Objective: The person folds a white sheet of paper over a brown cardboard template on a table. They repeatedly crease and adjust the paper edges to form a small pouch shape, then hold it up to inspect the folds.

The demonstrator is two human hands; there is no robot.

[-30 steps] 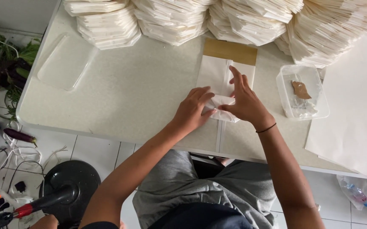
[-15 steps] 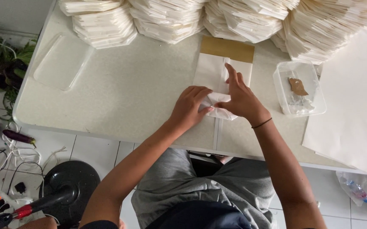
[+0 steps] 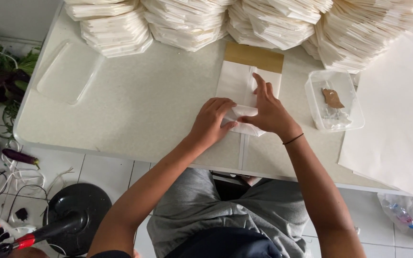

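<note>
A white sheet of paper (image 3: 235, 83) lies folded lengthwise on the speckled table (image 3: 144, 105), with a brown sheet (image 3: 254, 57) showing at its far end. My left hand (image 3: 211, 122) curls over the near fold, fingertips pinching its edge. My right hand (image 3: 268, 112) presses flat on the paper beside it, index finger stretched along the centre crease. A black band circles my right wrist. The near end of the paper is doubled back under both hands.
Tall stacks of folded white paper (image 3: 192, 24) line the far edge. A clear plastic box (image 3: 333, 102) with a brown piece stands right, a clear lid (image 3: 68, 71) left, large white sheets (image 3: 392, 114) far right. A fan base (image 3: 75, 215) and cables lie on the floor.
The view has shifted slightly. My right index finger has stretched farther up the crease. Both hands stay on the folded near end.
</note>
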